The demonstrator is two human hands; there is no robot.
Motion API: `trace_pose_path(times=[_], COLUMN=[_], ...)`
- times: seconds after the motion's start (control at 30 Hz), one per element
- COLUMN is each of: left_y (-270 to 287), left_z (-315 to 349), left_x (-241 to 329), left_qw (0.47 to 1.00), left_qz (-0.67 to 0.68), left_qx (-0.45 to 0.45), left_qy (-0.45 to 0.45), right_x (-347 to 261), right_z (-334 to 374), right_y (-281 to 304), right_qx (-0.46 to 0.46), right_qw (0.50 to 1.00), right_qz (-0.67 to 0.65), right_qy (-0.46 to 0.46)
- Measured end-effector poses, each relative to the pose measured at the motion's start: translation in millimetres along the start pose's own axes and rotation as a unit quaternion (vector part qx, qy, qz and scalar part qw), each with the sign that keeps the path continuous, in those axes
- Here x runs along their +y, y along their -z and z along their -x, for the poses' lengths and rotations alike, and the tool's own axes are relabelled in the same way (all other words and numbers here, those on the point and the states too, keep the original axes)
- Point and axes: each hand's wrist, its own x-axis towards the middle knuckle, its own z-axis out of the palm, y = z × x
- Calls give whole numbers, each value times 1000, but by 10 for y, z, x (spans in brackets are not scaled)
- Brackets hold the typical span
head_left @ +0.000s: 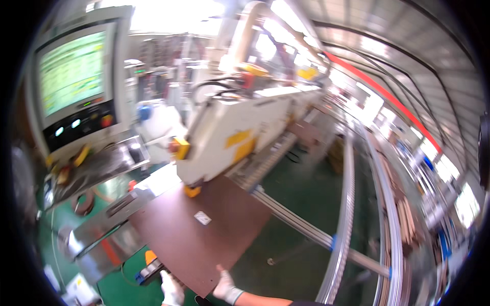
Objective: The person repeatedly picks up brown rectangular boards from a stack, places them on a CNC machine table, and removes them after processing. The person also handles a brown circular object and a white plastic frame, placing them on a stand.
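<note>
A flat brown board with a small white label on its upper face lies in front of me. Its far edge reaches under the front end of a long white machine. At the near corner, my right hand, in a pale glove, grips the right edge with the thumb on top. Across the corner, my left hand, also in a pale glove, is closed at the left edge. The fingers of both hands are partly hidden beneath the board.
A control panel with a lit screen stands at the far left above a metal shelf. Metal roller rails run away on the right over a green floor. Beside the left hand is an orange-topped part.
</note>
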Motion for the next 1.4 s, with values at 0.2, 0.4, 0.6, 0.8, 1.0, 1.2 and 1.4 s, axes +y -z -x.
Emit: trace_pose_path(times=[0.2,0.4,0.6,0.8,1.0,1.2,1.4], left_y=[1036,2837,5289,4850,5292,5176,5115], left_z=[705,1945,4207,5434,5124,5075,5104], left_x=[543,1403,1298,69,-867,-1011,-787], left_qw=[910,587,462,475,445,452,455], left_qz=[-347,-700,-653,-260,-83,-112,-178], left_qx=[8,285,565,819,890,880,869], left_qy=[-227,-292,-201,191,-54,-91,-81], right_x=[-363,-1030,-653,998,3397,5378,7199], right_z=[-278,-324,-732,-718,521,620,522], right_y=[-33,-233,-53,683,363,-635,-1085], right_qx=[9,-8,-86,-79,-229,-518,-592], right_qw=[997,987,974,973,658,253,228], right_qz=[-52,-25,44,203,672,813,765], right_qy=[51,157,205,-76,-249,-81,114])
